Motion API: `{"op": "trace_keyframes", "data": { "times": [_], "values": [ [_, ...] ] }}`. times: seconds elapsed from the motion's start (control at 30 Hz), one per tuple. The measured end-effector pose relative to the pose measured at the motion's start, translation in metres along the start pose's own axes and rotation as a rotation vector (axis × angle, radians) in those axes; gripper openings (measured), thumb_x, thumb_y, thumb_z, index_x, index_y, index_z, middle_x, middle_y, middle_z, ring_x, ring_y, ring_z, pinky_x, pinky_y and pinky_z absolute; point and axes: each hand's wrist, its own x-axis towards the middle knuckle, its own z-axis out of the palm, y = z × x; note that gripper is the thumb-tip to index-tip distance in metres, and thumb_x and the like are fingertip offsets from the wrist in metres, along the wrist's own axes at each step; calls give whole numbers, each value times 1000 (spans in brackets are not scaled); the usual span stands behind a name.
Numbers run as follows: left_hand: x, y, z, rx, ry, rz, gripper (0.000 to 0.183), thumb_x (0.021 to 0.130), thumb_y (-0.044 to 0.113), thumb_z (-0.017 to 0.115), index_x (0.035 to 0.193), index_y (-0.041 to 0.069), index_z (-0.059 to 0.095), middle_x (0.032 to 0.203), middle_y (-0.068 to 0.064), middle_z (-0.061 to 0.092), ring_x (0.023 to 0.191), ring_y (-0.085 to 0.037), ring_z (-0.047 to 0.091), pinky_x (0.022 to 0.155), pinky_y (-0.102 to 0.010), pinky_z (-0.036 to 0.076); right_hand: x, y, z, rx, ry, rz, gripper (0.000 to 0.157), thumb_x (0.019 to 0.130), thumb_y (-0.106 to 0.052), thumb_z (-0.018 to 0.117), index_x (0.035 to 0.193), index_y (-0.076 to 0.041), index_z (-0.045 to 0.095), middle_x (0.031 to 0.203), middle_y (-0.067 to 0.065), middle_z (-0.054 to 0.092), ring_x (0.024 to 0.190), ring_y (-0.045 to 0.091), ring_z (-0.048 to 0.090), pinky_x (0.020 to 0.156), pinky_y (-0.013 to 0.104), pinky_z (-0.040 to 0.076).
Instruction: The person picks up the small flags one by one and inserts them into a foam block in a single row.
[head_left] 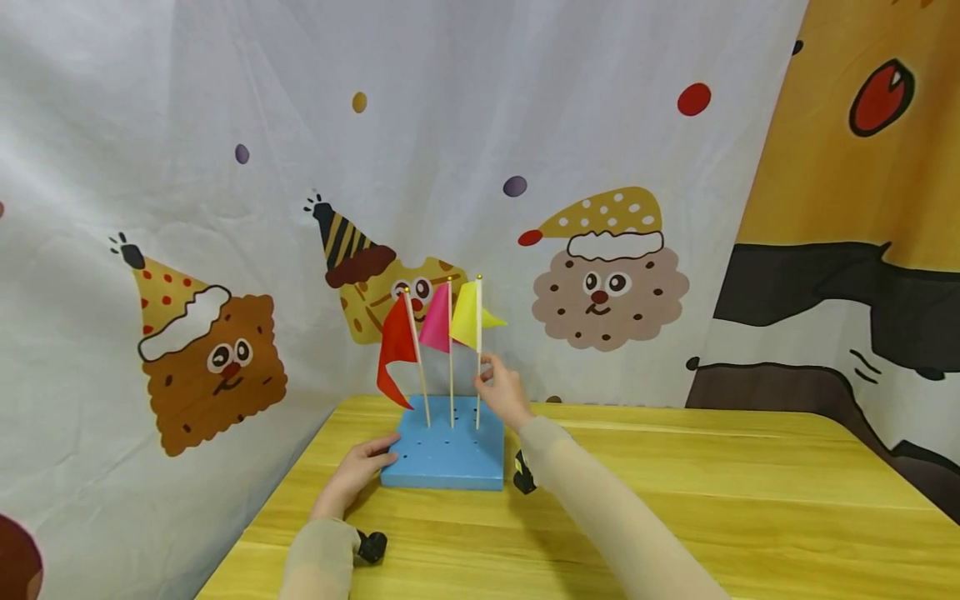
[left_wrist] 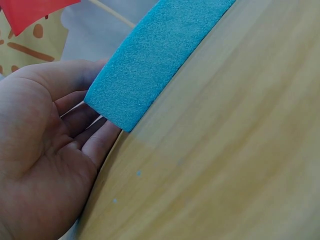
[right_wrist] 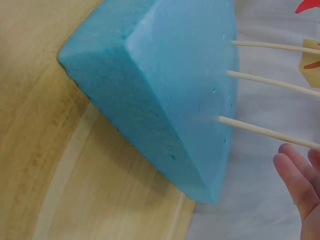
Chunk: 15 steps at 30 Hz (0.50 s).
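A blue foam block (head_left: 450, 467) with small holes in its top holds three thin sticks upright. They carry a red flag (head_left: 397, 346), leaning slightly left, a pink flag (head_left: 437, 321) in the middle and a yellow flag (head_left: 467, 317) on the right. My right hand (head_left: 506, 396) pinches the yellow flag's stick just below the cloth; in the right wrist view the lower fingers (right_wrist: 295, 180) hang beside that stick. With relaxed fingers, my left hand (head_left: 360, 471) rests against the block's left side. The left wrist view shows those fingertips partly hidden behind the block's corner.
The block stands on a yellow wooden table (head_left: 712, 483), near its back edge. Behind it hangs a white curtain (head_left: 420, 150) printed with cartoon biscuits. Dark devices (head_left: 372, 547) are strapped at both wrists. Tiny blue crumbs lie on the wood near the left hand.
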Motion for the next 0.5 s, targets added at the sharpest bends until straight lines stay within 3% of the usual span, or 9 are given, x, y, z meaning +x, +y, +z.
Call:
{"op": "trace_keyframes", "data": {
  "times": [0.23, 0.5],
  "values": [
    [3, 1, 6, -17, -28, 9, 43, 84, 18, 60, 125, 9, 51, 132, -12, 41, 124, -29, 33, 99, -46, 27, -12, 15, -18, 43, 6, 29, 37, 88, -22, 53, 122, -14, 44, 87, 7, 58, 62, 23, 62, 49, 29, 49],
    [7, 2, 2, -12, -40, 13, 44, 84, 18, 60, 126, 9, 49, 134, -13, 39, 124, -29, 32, 98, -46, 28, -24, 46, -66, 78, 19, 83, 29, 88, -27, 53, 116, -18, 49, 93, 6, 57, 59, 19, 61, 50, 39, 50]
  ]
}}
